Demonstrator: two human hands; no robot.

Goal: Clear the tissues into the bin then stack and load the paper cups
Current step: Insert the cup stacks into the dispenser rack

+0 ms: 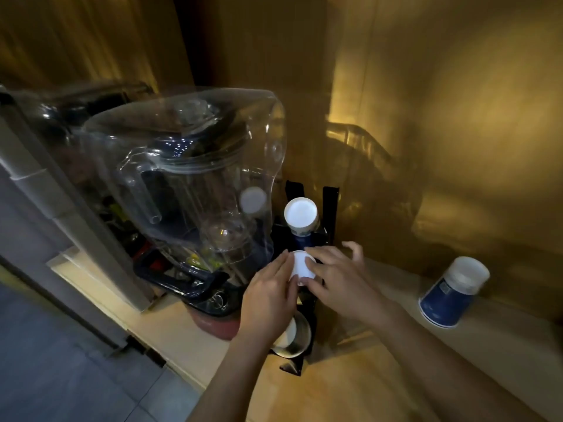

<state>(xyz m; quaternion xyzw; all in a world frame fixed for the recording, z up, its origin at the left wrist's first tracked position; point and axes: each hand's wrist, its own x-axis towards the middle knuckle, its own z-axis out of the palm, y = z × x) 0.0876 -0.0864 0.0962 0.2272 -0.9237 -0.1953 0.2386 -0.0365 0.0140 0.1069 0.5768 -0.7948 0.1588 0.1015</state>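
Observation:
Both hands close around an upside-down paper cup stack (300, 266), its white bottom facing me, over the front slot of a black cup holder (329, 208). My left hand (271, 296) grips its left side and my right hand (338, 275) its right side. A second stack of inverted blue-and-white cups (301, 217) stands in the holder's rear slot. Below my left wrist, another cup's open rim (292, 335) shows at the holder's base. A separate inverted blue cup stack (454, 292) stands on the wooden counter (380, 376) at the right.
A large clear-covered blender (189, 190) with a dark base stands immediately left of the holder. A golden wall (441, 117) runs behind the counter. Grey floor tiles (61, 360) lie at the lower left, past the counter's edge.

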